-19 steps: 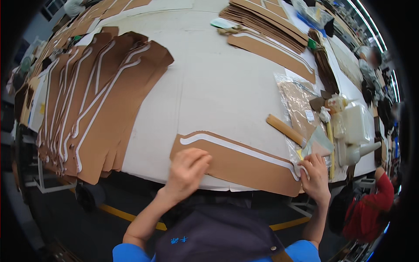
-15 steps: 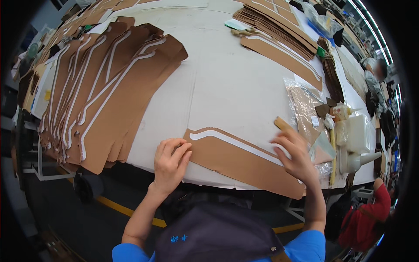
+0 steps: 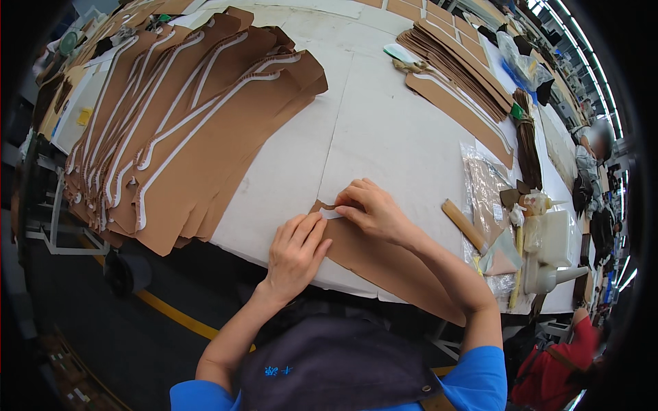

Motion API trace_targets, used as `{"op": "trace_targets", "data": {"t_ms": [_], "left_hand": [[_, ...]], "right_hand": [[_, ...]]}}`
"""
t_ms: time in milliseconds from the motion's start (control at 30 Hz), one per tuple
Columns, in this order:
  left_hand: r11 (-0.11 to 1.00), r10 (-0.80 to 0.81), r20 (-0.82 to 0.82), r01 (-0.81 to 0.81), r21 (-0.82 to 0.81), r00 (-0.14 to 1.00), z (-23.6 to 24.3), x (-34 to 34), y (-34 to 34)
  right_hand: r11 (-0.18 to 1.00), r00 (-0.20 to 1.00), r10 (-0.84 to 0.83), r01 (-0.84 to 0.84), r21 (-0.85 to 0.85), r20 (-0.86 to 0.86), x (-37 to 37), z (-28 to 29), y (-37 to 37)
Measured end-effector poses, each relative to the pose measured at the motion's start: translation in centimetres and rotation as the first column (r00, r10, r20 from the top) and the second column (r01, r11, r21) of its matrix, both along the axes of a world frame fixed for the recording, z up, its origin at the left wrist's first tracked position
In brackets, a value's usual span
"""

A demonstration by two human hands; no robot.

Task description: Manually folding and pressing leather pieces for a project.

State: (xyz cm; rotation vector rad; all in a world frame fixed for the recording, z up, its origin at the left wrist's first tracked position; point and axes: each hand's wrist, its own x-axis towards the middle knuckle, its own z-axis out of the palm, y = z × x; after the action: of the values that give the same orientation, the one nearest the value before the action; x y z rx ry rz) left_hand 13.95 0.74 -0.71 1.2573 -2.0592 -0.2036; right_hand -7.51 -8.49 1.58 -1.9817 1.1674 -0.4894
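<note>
A long brown sheet piece (image 3: 391,274) lies near the table's front edge, a white strip (image 3: 330,213) along its upper edge, largely hidden by my right arm. My right hand (image 3: 367,209) bends over the piece's left end, thumb and fingers pinched at the strip and edge. My left hand (image 3: 293,253) rests beside it with fingertips laid on the left end, close to the right hand's fingers. To the left lies a spread pile of similar brown pieces (image 3: 181,161) with white curved strips.
The white table (image 3: 260,205) holds stacked brown pieces (image 3: 452,68) at back right. On the right lie a plastic bag (image 3: 486,185), wooden bar (image 3: 462,226), white container (image 3: 555,240) and bottles (image 3: 538,205). A person in red (image 3: 548,370) is below right, another person (image 3: 593,144) further back.
My right hand has moved left from the strip's right part to the piece's left end. My left hand has shifted up onto that end. The camera view has shifted, moving the table's contents within the picture.
</note>
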Motion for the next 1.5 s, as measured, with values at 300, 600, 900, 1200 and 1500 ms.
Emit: {"op": "trace_targets", "data": {"t_ms": [300,600,900,1200,1500], "left_hand": [[0.999,-0.016,0.114,0.013,0.034,0.993,0.0,0.0,-0.5],[0.998,-0.045,0.144,0.038,0.048,0.989,0.3,0.9,-1.4],[0.998,-0.054,0.109,0.05,0.039,0.993,0.1,1.2,-2.0],[0.996,-0.08,0.104,0.077,0.037,0.991,0.4,1.7,-2.7],[0.999,-0.047,0.109,0.046,0.013,0.993,0.2,1.1,-3.1]], "right_hand": [[0.987,0.998,0.04,-0.033,-0.155,0.04,0.5,-2.0,-0.3],[0.98,0.992,0.086,-0.068,-0.188,0.089,0.1,-2.1,-0.1],[0.996,0.995,0.042,-0.034,-0.084,0.088,0.5,-1.7,0.0],[0.968,0.98,0.175,-0.155,-0.195,0.092,-0.8,-2.6,-0.6],[0.732,0.855,0.518,-0.463,-0.5,-0.034,-1.9,-1.8,-3.8]]}}
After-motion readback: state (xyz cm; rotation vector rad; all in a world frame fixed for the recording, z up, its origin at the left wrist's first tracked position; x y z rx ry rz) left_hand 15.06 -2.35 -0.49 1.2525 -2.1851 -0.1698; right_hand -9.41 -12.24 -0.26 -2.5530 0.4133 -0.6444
